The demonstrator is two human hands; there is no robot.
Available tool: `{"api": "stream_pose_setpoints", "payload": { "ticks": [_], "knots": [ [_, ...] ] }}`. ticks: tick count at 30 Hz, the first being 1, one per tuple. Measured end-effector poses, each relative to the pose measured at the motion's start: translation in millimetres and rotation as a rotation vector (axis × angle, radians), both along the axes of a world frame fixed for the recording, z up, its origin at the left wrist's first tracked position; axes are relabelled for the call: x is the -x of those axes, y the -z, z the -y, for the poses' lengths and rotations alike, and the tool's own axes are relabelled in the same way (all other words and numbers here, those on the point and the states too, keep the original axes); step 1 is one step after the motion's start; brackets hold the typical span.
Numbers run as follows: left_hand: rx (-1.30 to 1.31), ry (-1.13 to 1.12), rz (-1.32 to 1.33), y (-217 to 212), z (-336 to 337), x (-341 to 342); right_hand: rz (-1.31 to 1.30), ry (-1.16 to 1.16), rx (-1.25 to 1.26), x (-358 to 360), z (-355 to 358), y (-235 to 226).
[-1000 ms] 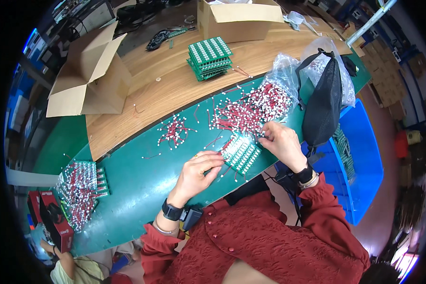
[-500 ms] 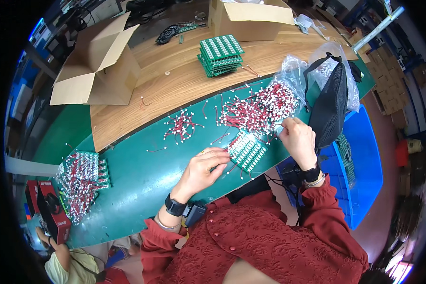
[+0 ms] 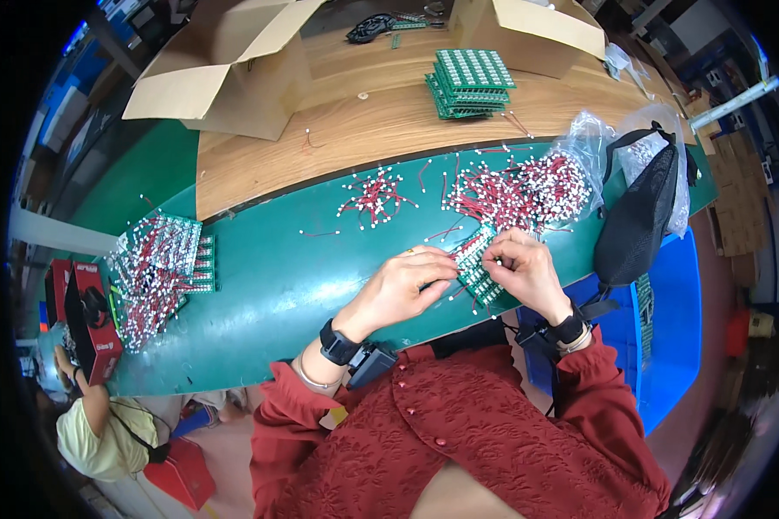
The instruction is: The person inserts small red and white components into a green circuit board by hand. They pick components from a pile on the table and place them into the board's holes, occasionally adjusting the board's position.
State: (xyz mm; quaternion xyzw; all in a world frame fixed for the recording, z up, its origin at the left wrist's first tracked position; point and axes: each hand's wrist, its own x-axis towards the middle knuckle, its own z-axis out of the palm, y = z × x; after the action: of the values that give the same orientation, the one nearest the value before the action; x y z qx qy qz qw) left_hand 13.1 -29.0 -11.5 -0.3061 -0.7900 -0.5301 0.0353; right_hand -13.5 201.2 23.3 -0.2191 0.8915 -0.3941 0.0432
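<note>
A green circuit board panel (image 3: pixel 474 270) with rows of white parts lies near the table's front edge. At its left edge my left hand (image 3: pixel 402 285) grips the board between thumb and fingers. My right hand (image 3: pixel 528 270) is closed in a pinch over the board's right part, with a small white connector (image 3: pixel 498 260) at its fingertips. The rest of that lead is hidden by the fingers. Just beyond the board lies a heap of red wire leads (image 3: pixel 515 190) with white connectors. A smaller bunch of leads (image 3: pixel 377 197) sits to the left.
Stacked green panels (image 3: pixel 469 82) stand on the wooden surface, between two open cardboard boxes (image 3: pixel 242 95). Wired panels (image 3: pixel 160 268) lie at the far left. A black mesh bag (image 3: pixel 640 216) and a blue bin (image 3: pixel 671 337) are at the right. Another person (image 3: pixel 104 432) sits at lower left.
My right hand has moved from the edge of the lead heap to over the board, fingers pinched. My left hand stays at the board's left edge. The whole view has shifted.
</note>
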Motion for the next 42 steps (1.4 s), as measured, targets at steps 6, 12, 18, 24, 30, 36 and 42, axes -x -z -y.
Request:
{"api": "stream_pose_setpoints", "payload": {
  "ticks": [6,12,18,24,30,36,42],
  "knots": [
    [0.019,-0.011,-0.022,-5.7,-5.3,-1.8,-0.108,-0.053,-0.099,-2.0,4.7,-6.3],
    [0.111,0.045,-0.061,-4.9,-4.7,-4.1,0.002,-0.029,0.029,4.1,0.8,-3.0],
    [0.084,0.041,-0.074,-1.1,-3.9,-2.4,-0.006,0.02,0.076,-0.6,7.5,7.5],
    [0.089,0.045,-0.064,0.1,-2.6,-4.3,-0.09,-0.021,0.034,-0.6,8.9,7.5],
    [0.08,0.057,-0.085,-1.7,-3.4,-3.0,-0.141,-0.079,0.01,0.5,7.9,5.4],
    [0.065,0.052,-0.095,-0.1,-3.3,-2.6,-0.13,-0.1,0.001,1.6,8.1,3.3],
    [0.07,0.055,-0.087,-1.1,-2.9,-2.4,-0.152,-0.102,-0.013,2.4,10.1,3.5]
  ]
}}
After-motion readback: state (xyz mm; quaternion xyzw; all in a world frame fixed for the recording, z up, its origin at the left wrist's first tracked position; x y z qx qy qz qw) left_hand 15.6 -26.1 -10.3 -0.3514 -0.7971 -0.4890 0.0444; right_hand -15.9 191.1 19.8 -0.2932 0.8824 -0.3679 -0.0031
